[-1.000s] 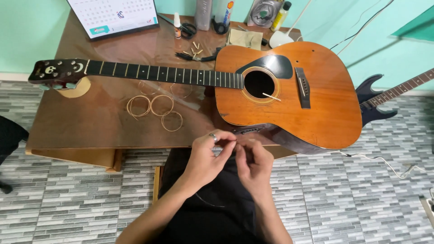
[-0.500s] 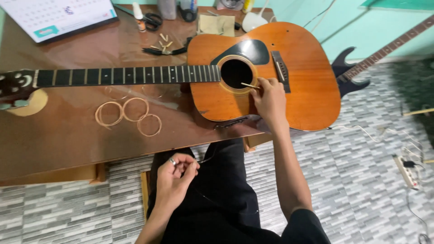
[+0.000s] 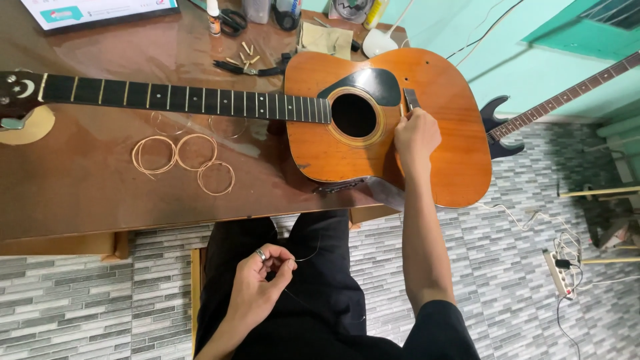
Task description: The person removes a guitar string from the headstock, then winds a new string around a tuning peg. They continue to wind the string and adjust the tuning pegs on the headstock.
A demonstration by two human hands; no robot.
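Slack in the string [image 3: 303,257] pinched by the left hand [image 3: 257,283] could kink or snag while the right hand [image 3: 417,137], fingertips pressed together, works the guitar [image 3: 440,133] bridge.

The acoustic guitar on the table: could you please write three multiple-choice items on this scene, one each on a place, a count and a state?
1. Where does the right hand rest?
A. on the guitar by its bridge
B. on the headstock
C. on the scissors

2. How many coiled strings lie on the table?
A. one
B. three
C. six

3. What is the left hand doing?
A. lying flat and empty
B. gripping a bottle
C. pinching a thin wire over the lap

Answers: 1 A, the fingers sit on the guitar top beside the dark bridge. 2 B, three pale loops lie below the neck. 3 C, the fingertips close on a fine strand curving from them.
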